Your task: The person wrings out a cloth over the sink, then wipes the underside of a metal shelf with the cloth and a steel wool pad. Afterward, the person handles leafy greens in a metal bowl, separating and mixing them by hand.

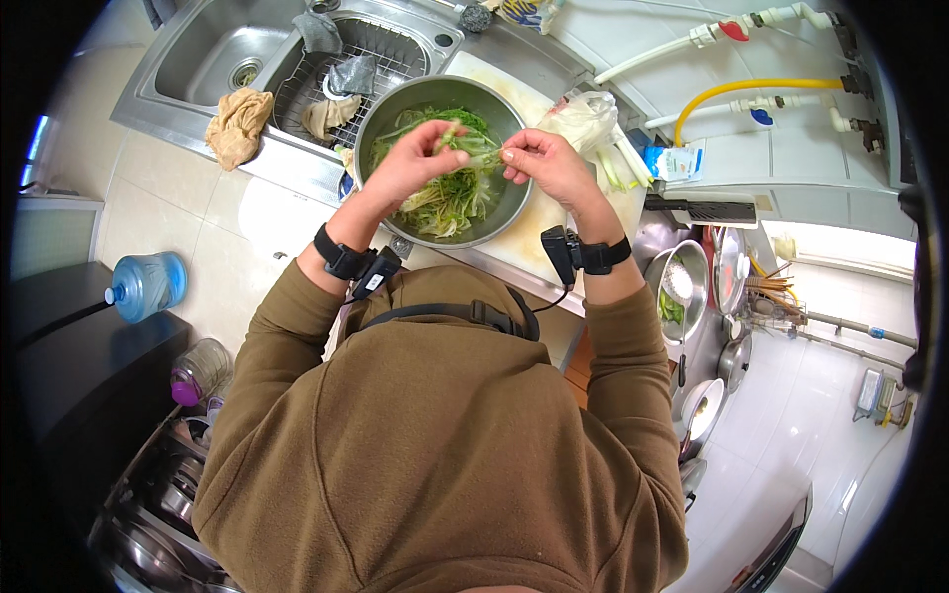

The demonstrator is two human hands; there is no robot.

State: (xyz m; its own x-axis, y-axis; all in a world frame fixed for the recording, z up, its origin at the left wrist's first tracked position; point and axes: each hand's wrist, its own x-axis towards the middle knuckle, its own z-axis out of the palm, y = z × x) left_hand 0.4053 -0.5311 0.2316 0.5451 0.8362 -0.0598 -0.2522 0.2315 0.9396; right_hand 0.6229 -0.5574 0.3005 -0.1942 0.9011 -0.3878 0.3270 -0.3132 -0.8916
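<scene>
A large metal bowl (519, 204) holds shredded leafy greens (445, 211), pale at the stems and darker at the leaf tips. Over its far half my left hand (426, 159), slightly blurred, has a bit of green between thumb and fingers. My right hand (547, 161) pinches a thin, pale green strip (488, 158) at the bowl's right side. The bowl rests on a light cutting board (615, 215), its left edge beside the sink. Right of my right hand, a clear plastic bag (586, 115) and cut scallion stalks (623, 167) lie on the board.
To the left is a double steel sink (222, 59) with a wire rack (385, 52) and a tan cloth (239, 126) on its edge. A sheathed or dark-bladed knife (700, 210) lies at right, near a steel bowl with a skimmer (676, 282). Pipes (667, 55) run along the wall.
</scene>
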